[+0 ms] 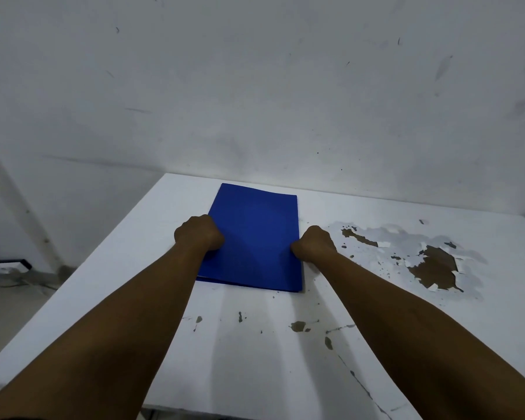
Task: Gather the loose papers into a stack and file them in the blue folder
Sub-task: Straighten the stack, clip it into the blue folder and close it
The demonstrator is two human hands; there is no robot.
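The blue folder (pixel 255 234) lies closed and flat on the white table (pixel 255 359), near its far edge. My left hand (pixel 198 234) sits at the folder's left edge with its fingers curled over it. My right hand (pixel 314 244) sits at the right edge, curled the same way, and both appear to grip the folder by its sides. A thin white sliver of paper (pixel 201 279) shows at the folder's near left corner. No loose papers are in view on the table.
The table's white coating has peeled off in a large patch (pixel 434 268) to the right of the folder, with smaller chips (pixel 299 326) nearer to me. A scuffed white wall (pixel 255 101) stands right behind the table. The floor drops away on the left.
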